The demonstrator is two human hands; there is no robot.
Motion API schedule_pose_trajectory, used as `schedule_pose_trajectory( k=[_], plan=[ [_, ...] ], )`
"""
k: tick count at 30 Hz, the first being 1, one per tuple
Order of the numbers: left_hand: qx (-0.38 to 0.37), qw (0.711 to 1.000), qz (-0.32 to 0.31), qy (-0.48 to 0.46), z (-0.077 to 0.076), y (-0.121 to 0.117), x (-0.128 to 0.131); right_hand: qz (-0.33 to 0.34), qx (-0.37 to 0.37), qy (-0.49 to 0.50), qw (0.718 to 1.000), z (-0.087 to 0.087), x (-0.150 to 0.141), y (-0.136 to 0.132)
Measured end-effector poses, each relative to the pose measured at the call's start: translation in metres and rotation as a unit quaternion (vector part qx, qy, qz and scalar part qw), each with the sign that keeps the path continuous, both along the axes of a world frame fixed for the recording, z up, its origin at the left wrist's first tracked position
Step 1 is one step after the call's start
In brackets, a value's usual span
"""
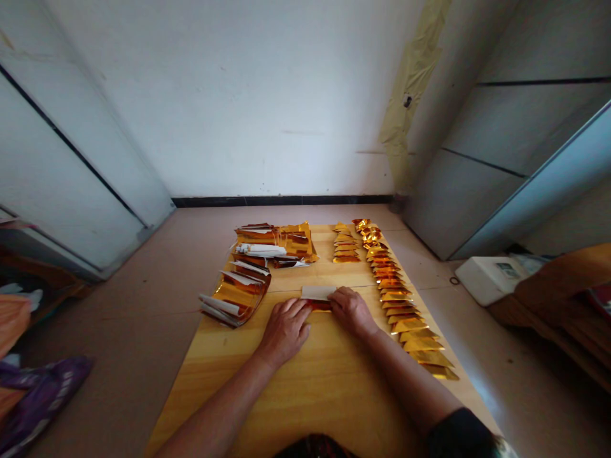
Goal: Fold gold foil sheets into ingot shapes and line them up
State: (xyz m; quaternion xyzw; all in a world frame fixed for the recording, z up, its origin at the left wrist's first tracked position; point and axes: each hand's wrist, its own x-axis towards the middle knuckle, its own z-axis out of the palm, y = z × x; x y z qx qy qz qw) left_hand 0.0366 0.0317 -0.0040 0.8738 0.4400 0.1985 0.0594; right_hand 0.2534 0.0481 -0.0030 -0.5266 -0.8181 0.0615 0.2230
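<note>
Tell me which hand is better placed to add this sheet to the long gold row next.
Right, I'd judge. The right hand touches the sheet at its right end and is nearer the gold row; the left hand would probably have to reach past it.

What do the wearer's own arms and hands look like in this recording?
The left hand and right hand are ungloved, with no watch or bracelet visible at either wrist. A dark, nearly black sleeve shows on the right arm near the elbow; no sleeve shows on the left arm. Rings: too small to tell.
</note>
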Motion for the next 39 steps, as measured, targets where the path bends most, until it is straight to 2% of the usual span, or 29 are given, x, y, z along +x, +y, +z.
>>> schedule_pose_trajectory(
  k=[6,10,14,17,21,25,29,39],
  plan=[
    [-0.014,1.0,0.002,0.001,0.003,0.001,-0.002,-0.009,0.029,-0.042,0.999,-0.002,-0.001,0.002],
    [-0.004,1.0,0.023,0.001,0.004,0.0,-0.003,-0.045,0.004,0.009,0.999,-0.003,0.001,0.007],
    [-0.002,0.999,0.04,0.011,0.006,-0.002,-0.002,-0.028,-0.014,0.064,0.997,-0.003,0.004,0.01],
    [-0.001,0.999,0.048,0.015,0.007,-0.002,-0.003,-0.009,-0.023,0.071,0.997,-0.003,0.003,0.007],
    [0.0,0.999,0.049,0.022,0.009,-0.003,-0.003,-0.033,-0.033,0.069,0.997,-0.001,0.001,0.002],
    [0.002,0.999,0.046,0.026,0.009,-0.002,-0.003,-0.012,-0.055,0.006,0.998,0.007,-0.003,0.002],
    [-0.006,0.999,0.043,0.029,0.006,-0.002,-0.007,-0.025,-0.057,-0.063,0.996,0.013,-0.005,0.002],
    [-0.004,0.997,0.048,0.059,0.005,-0.002,-0.01,0.052,0.04,-0.159,0.985,0.007,-0.002,-0.012]
  ],
)
